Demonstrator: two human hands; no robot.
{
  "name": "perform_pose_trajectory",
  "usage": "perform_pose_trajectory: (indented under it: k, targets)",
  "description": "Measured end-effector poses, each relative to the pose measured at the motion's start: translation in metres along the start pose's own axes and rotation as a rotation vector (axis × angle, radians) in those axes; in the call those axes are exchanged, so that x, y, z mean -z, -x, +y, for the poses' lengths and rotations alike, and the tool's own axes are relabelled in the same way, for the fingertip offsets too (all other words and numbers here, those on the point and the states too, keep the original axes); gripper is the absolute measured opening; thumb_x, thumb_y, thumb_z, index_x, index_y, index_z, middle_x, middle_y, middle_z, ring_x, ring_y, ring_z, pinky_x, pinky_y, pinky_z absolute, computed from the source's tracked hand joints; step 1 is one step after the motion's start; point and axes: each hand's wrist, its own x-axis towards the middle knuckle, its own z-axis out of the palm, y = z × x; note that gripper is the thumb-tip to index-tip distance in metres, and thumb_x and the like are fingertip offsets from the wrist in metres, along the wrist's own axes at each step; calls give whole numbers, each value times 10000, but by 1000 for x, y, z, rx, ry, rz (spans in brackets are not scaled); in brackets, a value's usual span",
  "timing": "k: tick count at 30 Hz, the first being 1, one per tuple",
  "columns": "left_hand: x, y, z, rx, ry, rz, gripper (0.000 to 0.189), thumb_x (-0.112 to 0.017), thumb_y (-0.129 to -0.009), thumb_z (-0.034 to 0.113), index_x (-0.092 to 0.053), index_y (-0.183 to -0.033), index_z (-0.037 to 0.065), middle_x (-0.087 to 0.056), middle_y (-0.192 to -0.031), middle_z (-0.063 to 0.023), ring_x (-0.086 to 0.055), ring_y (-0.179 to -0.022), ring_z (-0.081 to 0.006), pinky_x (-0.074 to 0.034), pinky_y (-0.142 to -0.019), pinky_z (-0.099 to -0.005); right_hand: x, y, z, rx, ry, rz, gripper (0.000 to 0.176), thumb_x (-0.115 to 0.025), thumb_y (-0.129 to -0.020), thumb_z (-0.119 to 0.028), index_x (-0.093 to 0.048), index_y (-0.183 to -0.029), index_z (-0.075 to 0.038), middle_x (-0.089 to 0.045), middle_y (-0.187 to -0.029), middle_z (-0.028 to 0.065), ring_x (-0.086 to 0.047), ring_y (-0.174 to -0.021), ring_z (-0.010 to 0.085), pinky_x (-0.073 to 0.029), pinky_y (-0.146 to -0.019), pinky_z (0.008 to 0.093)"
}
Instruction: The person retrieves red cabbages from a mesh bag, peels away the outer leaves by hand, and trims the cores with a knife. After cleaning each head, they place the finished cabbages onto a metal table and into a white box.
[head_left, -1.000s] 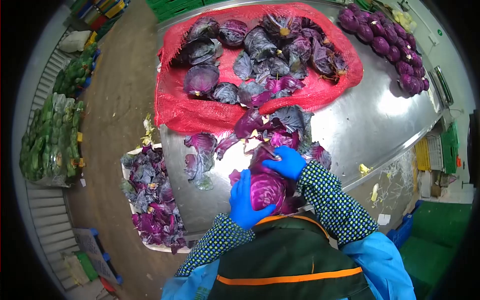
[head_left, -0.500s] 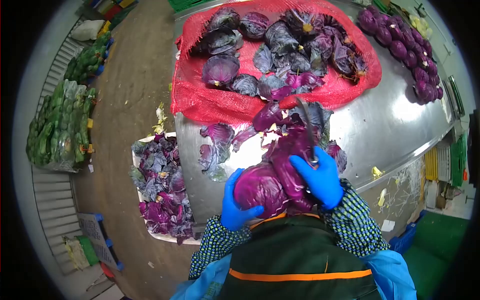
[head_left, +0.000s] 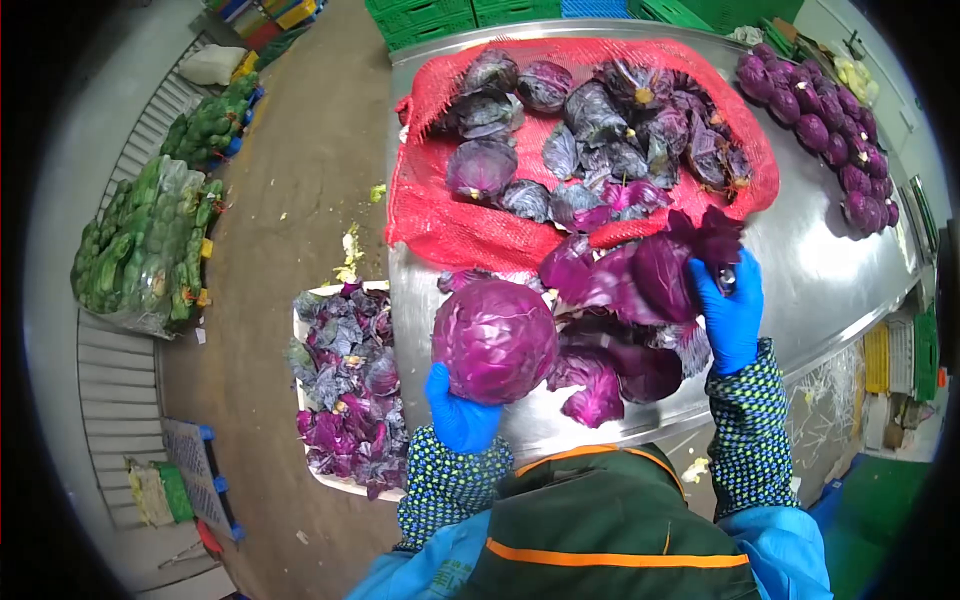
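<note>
A trimmed, smooth red cabbage (head_left: 495, 340) rests in my left hand (head_left: 463, 412), whose blue-gloved fingers curl under its lower left side. My right hand (head_left: 732, 310), also gloved, is closed around a knife, of which only the dark handle end (head_left: 727, 278) shows; the blade is hidden behind leaves. Large purple outer leaves (head_left: 665, 275) lie against the fingers of that hand. More loose leaves (head_left: 590, 385) are spread on the steel table (head_left: 450, 420) between my hands. Beyond them, untrimmed red cabbages (head_left: 482, 168) fill an opened red mesh bag (head_left: 450, 235).
A white bin (head_left: 345, 486) heaped with leaf trimmings stands left of the table. Trimmed red cabbages (head_left: 810, 132) are piled at the back right. Green crates (head_left: 430, 25) stand behind the table. Bagged green vegetables (head_left: 140, 250) line the left wall.
The cabbage has moved up and away from my body in my left hand, bared of its loose leaves. My right hand has swung right and forward, with leaves beside it. The view has shifted.
</note>
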Motion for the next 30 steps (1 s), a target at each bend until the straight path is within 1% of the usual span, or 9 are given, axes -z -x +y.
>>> perform_pose_trajectory:
  k: [2,6,8,12,19,26,28,29,30]
  targets:
    - [-5,-1,0,-90,-234,-44,608,-505,-875,328,-286,-1382,75,-326,-1411,-137,-325,-1290,-331,-256,-1068,-528,-11,5,-29,-57,-244,75,590,-746,-728,-172,-481,-1240,-47,-472,-1237,153,-481,-1089,234,-427,-871,348]
    - [-46,3,-9,-300,-504,-28,807,-685,-734,135,-223,-1394,74,-346,-1360,-144,-360,-1257,-288,-312,-1055,-442,-24,40,-113,51,-387,-472,795,-777,-672,-240,-378,-1340,-80,-399,-1305,198,-427,-1194,325,-377,-978,377]
    - [-51,4,-13,-409,-529,1,872,-719,-687,112,-213,-1394,48,-349,-1351,-143,-368,-1244,-278,-315,-1048,-413,-40,50,-117,63,-438,-423,688,-730,-711,-181,-418,-1316,-77,-449,-1269,183,-432,-1205,295,-369,-987,362]
    - [-49,3,-8,-636,-696,48,983,-786,-613,183,-209,-1394,30,-348,-1347,-137,-364,-1238,-272,-300,-1047,-390,-30,50,-90,-546,-936,-658,430,-653,-778,-108,-506,-1176,-44,-541,-1067,86,-530,-886,131,-467,-737,265]
    - [-48,3,-16,-788,-994,32,1076,-812,-570,258,-168,-1394,7,-292,-1369,-156,-351,-1245,-269,-300,-1045,-397,-37,50,-109,-262,-750,-529,502,-671,-727,-135,-447,-1164,-32,-548,-994,83,-554,-835,158,-476,-707,291]
    - [-50,10,-12,-418,-594,11,991,-773,-648,258,-169,-1399,30,-284,-1387,-150,-341,-1261,-277,-320,-1042,-402,-15,28,-70,-671,-743,-471,342,-598,-746,-36,-517,-1078,-37,-546,-959,60,-547,-777,131,-467,-651,287]
    - [-60,17,-14,-424,-447,-134,977,-769,-631,282,-212,-1400,51,-352,-1360,-154,-378,-1245,-293,-335,-1035,-452,-37,31,-3,83,-228,-44,440,-614,-842,-167,-478,-1253,-88,-548,-1086,69,-535,-930,125,-468,-557,204]
    - [-55,5,-4,-283,-279,-491,1044,-790,-656,317,-124,-1420,69,-235,-1431,-151,-279,-1311,-303,-296,-1065,-447,-15,21,-32,-349,-571,-280,460,-582,-868,-238,-453,-1283,-89,-548,-1105,69,-541,-930,125,-466,-535,192]
    - [-61,6,6,-279,-261,-472,1044,-790,-656,317,-124,-1420,69,-235,-1431,-151,-279,-1311,-303,-296,-1065,-447,8,13,-61,-799,-892,-520,490,-551,-894,-309,-427,-1314,-89,-547,-1124,70,-548,-930,125,-463,-514,180]
